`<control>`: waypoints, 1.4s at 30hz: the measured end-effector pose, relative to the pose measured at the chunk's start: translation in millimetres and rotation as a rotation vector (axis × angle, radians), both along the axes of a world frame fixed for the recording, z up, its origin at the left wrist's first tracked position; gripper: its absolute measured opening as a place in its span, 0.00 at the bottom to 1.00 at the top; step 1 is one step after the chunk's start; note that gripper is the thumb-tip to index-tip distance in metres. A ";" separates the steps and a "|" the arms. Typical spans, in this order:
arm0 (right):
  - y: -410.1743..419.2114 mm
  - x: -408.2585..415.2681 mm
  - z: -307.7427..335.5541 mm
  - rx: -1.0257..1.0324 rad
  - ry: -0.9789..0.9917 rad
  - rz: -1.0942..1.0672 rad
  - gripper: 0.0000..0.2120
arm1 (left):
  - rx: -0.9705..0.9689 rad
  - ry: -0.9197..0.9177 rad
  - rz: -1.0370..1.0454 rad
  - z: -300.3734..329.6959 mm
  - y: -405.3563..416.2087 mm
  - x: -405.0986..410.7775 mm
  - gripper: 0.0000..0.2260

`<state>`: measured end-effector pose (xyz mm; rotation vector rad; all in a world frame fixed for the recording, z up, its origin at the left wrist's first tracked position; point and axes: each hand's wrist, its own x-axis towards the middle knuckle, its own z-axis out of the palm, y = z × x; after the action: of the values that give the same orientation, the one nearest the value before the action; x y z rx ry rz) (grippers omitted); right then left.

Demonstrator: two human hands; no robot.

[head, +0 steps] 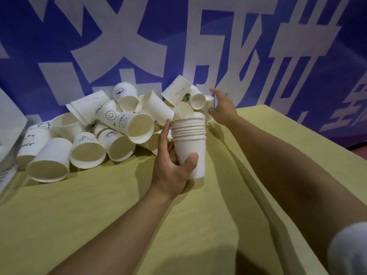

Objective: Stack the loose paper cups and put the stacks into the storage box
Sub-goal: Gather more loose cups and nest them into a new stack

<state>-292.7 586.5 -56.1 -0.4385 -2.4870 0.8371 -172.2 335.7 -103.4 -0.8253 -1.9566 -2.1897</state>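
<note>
Head view: left hand [171, 167] grips a cup stack [189, 143], hiding its near side. Right hand [222, 106], fingers spread loose, reaches into the far cup pile [95, 128]. Storage box [8, 135] is cut off left.

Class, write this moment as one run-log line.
left hand: holds cup stack upright | right hand: open, reaching to loose cups | surface: yellow table | phase: stacking

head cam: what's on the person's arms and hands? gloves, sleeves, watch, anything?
Both hands are bare: no gloves, rings or tape show on the left hand or the right hand. Both forearms are uncovered from wrist toward the elbow, with no watch or band in view. The only clothing visible is a white sleeve on the right upper arm at the lower right corner. No cables or markers.
</note>
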 end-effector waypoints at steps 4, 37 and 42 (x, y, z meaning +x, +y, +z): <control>3.4 -15.1 -7.4 -0.029 -0.003 0.018 0.30 | 0.001 0.013 -0.002 -0.3 2.0 -1.3 0.43; -104.3 189.3 24.1 -0.430 0.321 0.161 0.17 | -0.246 0.092 -0.185 2.4 -2.9 11.2 0.41; -100.5 185.1 12.5 -0.307 0.273 0.161 0.15 | -0.137 0.014 -0.108 -0.1 -4.4 3.4 0.41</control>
<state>-107.7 485.9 -43.6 -0.2084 -2.1684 1.2626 -168.8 331.4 -103.5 -0.9852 -2.1220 -2.1183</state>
